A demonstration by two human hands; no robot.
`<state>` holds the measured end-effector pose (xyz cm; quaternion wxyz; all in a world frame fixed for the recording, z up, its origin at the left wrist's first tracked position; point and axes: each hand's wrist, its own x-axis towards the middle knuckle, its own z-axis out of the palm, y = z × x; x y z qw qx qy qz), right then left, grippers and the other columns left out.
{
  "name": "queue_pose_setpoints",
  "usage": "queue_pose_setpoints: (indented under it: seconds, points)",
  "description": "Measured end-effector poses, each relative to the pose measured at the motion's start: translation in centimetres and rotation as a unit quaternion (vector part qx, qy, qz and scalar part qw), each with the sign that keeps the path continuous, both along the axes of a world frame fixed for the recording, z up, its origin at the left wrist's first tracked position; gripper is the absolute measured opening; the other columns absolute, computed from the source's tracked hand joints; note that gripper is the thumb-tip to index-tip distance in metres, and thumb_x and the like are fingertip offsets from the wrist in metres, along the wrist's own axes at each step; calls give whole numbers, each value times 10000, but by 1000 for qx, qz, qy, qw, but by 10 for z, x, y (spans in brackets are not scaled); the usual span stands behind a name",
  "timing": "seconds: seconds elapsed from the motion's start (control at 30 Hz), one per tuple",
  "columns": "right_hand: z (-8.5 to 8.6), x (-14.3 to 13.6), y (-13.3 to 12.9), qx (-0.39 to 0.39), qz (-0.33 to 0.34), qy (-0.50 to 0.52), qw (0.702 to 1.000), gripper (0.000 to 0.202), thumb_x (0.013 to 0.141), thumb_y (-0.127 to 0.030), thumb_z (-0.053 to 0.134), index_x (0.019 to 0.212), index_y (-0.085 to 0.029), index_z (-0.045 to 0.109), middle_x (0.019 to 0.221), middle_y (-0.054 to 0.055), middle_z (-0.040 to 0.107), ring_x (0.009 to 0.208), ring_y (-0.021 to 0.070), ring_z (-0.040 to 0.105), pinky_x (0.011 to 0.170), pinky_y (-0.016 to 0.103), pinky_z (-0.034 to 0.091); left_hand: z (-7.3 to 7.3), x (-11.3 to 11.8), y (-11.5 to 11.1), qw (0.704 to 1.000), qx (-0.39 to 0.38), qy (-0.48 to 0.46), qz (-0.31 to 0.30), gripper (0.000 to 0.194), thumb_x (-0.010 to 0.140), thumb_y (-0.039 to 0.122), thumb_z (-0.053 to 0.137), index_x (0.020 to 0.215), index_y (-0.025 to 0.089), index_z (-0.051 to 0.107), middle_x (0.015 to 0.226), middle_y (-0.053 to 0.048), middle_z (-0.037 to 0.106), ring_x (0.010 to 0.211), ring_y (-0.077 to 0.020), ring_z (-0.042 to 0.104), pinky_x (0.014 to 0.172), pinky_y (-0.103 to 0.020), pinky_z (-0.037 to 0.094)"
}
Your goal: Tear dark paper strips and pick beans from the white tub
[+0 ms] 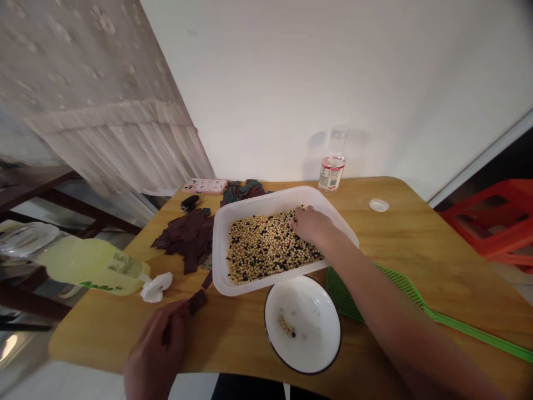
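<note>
A white plastic tray [285,194] holds a layer of tan beans mixed with black ones [266,244]. Inside its right part, my right hand [312,225] reaches down with bent fingers against the beans; its fingertips are partly hidden, and what they hold cannot be made out. At the lower left, my left hand [160,339] pinches a small dark brown piece [197,301] by its edge. Just below the tray stands a white bowl with a dark rim [308,344], a few tan beans and a black one lying in it.
Brown pieces [189,236] and dark green ones [239,191] lie left of and behind the tray. Around them are a phone [205,186], a black object [190,203], a yellow bottle [95,265], a tissue [156,287], a clear bottle [332,166], a white lid [378,205] and a green swatter [453,323].
</note>
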<state>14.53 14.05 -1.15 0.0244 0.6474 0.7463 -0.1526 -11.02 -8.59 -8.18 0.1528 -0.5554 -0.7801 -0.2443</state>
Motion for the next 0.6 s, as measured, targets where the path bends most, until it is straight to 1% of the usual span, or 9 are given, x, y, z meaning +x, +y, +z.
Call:
queue_pose_setpoints:
  seconds: [0.2, 0.33, 0.4, 0.53, 0.6]
  points:
    - [1, -4, -2, -16, 4, 0, 1000, 321, 897, -327, 537, 1177, -169, 532, 1184, 83, 568, 989, 205, 595, 823, 418, 507, -5, -1, -2, 999, 4, -35, 7, 221, 856, 323, 435, 929, 243, 628, 945, -18, 700, 841, -177, 662, 705, -254, 491]
    - [-1, -7, -4, -18, 10, -3, 1000, 312, 899, -325, 535, 1170, -170, 536, 1180, 83, 571, 984, 202, 597, 821, 412, 508, -5, -1, -1, 999, 21, -40, -15, 222, 850, 326, 445, 920, 231, 632, 934, -27, 698, 839, -181, 655, 744, -263, 484]
    - [-2, -9, -4, -17, 19, -5, 1000, 310, 899, -324, 535, 1168, -170, 537, 1179, 83, 571, 984, 202, 597, 822, 412, 508, -5, 0, -1, 999, 26, -42, -21, 218, 841, 323, 454, 921, 229, 634, 926, -29, 698, 838, -179, 654, 754, -257, 486]
    - [-3, -12, -7, -15, 53, -6, 998, 303, 899, -324, 535, 1160, -170, 543, 1171, 80, 576, 981, 200, 598, 823, 411, 508, -2, 5, -1, 998, 17, -55, 11, 234, 850, 326, 430, 932, 231, 628, 959, -36, 689, 852, -186, 649, 746, -262, 485]
    - [-3, -14, -9, -14, 66, -8, 998, 297, 900, -323, 534, 1155, -172, 546, 1168, 79, 578, 977, 198, 599, 822, 409, 508, 0, 5, -1, 999, 12, -46, 2, 224, 849, 316, 439, 928, 229, 629, 946, -32, 694, 837, -180, 655, 726, -251, 486]
